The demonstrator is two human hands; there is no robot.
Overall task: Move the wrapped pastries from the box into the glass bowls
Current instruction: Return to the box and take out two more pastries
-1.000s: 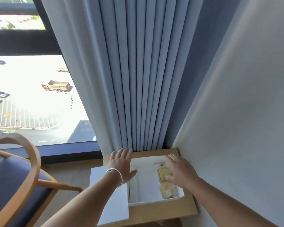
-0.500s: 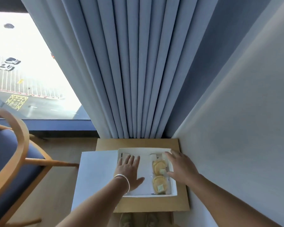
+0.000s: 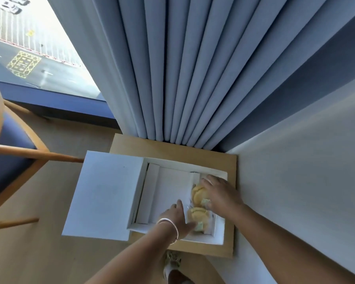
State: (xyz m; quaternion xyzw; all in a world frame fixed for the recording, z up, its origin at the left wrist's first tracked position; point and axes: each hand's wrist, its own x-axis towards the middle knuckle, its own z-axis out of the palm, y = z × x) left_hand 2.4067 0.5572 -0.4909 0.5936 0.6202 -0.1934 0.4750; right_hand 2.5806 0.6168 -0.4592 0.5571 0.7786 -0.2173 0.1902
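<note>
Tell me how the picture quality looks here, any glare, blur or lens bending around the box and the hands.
Head view: the window at upper left is blown out by daylight; the left hand is motion-blurred over the near pastry; the right hand, on the far pastry, is sharper; the wide lens fans the curtain folds and skews the white box.

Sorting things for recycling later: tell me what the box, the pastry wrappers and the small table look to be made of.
Box: white matte paperboard, judging by its thin folded walls and flat open lid.
Pastry wrappers: apparently clear glossy plastic film; the yellow pastry shows through, with a pale label at one corner.
Small table: light wood or wood-look laminate, smooth and satin; the grain is too faint to tell which.
</note>
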